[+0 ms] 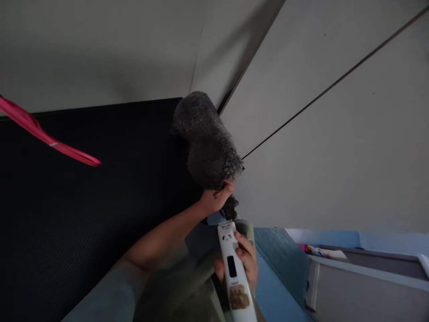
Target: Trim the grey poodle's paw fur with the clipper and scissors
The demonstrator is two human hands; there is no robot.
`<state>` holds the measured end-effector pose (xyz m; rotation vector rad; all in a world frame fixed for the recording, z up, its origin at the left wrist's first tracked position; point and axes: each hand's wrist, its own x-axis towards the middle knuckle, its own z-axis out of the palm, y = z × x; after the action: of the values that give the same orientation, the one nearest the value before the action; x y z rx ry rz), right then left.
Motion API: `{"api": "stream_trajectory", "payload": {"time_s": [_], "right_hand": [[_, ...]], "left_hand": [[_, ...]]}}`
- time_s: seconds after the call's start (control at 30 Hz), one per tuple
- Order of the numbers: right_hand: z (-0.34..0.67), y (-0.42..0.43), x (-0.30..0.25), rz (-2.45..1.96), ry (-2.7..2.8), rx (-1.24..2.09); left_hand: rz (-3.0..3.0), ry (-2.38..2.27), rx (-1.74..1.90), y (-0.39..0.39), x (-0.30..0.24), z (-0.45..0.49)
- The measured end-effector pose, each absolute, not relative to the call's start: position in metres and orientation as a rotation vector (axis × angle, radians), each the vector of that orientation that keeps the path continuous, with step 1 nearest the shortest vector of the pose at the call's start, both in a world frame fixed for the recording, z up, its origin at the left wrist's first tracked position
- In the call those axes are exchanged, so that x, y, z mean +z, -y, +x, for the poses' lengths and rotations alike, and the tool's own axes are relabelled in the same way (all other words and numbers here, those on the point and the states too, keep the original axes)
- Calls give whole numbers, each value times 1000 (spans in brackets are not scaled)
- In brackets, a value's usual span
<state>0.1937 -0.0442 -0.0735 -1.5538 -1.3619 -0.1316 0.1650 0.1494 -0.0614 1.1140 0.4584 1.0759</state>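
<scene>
A dog with curly grey fur (209,143) stands on a black ribbed tabletop (100,214). My left hand (216,199) is closed around one of its legs, with the thumb on top. The dark, furry paw (230,208) sticks out beyond my fingers. My right hand (248,259) is wrapped round a white hair clipper (234,273) with a panda face and a dark display on its body. The clipper's blade end points up at the paw, very close to it. Whether blade and fur touch, I cannot tell. The dog's head is not clearly visible.
A pink strap loop (63,150) hangs over the table at the left. Pale wall panels (321,116) rise behind and to the right of the dog. At lower right stands a grey-white bin or cabinet (362,286) with a small packet (326,253) at its top edge, over blue flooring (275,286).
</scene>
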Motion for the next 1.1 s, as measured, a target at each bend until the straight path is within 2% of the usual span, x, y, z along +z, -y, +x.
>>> {"api": "stream_trajectory", "payload": {"time_s": [0.13,0.5,1.1], "right_hand": [[196,30,-82,-1569,1495,-339],[189,26,-75,-1548,1463,-379],[194,23,-59,-1411,1365,-216]], "left_hand": [[1153,-512,1160,-144,-54,162],[1050,-578,1116,-145,-43,155],[1123,-556,1122,-145,-50,156]]}}
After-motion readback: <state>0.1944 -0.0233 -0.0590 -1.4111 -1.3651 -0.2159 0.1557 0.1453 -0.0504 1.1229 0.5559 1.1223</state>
